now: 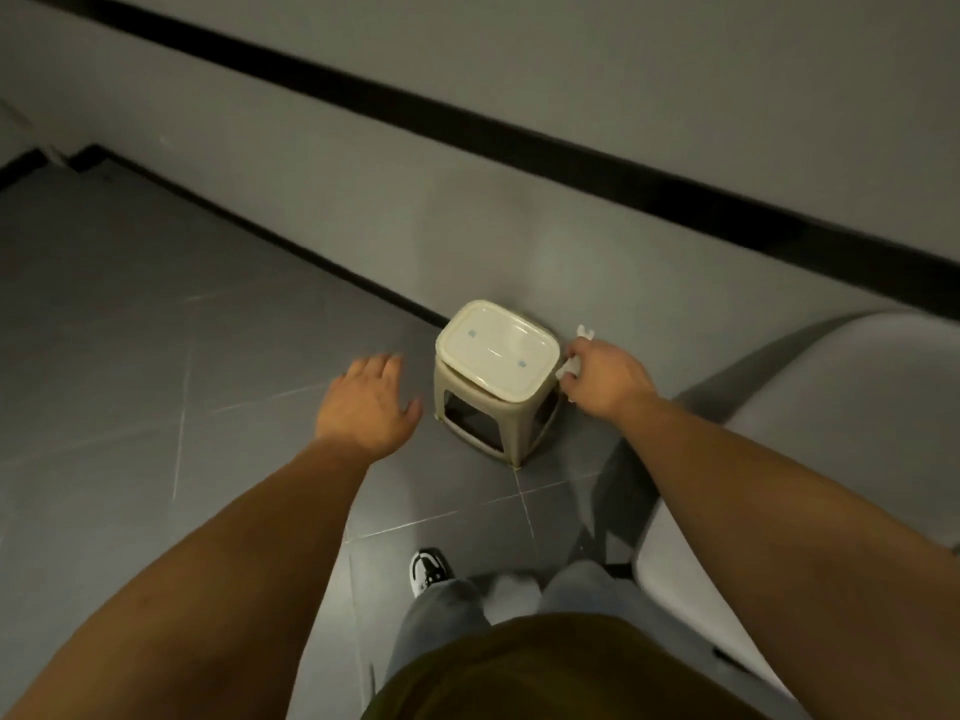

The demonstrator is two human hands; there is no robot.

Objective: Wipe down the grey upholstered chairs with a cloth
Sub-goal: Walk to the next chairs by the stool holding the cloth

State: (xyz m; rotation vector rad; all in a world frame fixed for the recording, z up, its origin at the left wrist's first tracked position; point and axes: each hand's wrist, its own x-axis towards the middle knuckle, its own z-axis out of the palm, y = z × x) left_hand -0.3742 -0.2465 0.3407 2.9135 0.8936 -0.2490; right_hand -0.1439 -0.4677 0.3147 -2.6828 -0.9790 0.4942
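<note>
my right hand (605, 376) grips the white cloth (586, 335); my left hand (369, 400) is spread, empty. no wiping yet. next i think i turn to the grey chair (810, 407).

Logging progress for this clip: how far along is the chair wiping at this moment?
Nothing visible shows a finished wipe. In hand: the right hand pinches a small white cloth beside a beige plastic stool standing against the wall; the left hand hovers open over the floor. Left: the grey upholstered chair at right is not being touched, so its wiping looks pending.
</note>
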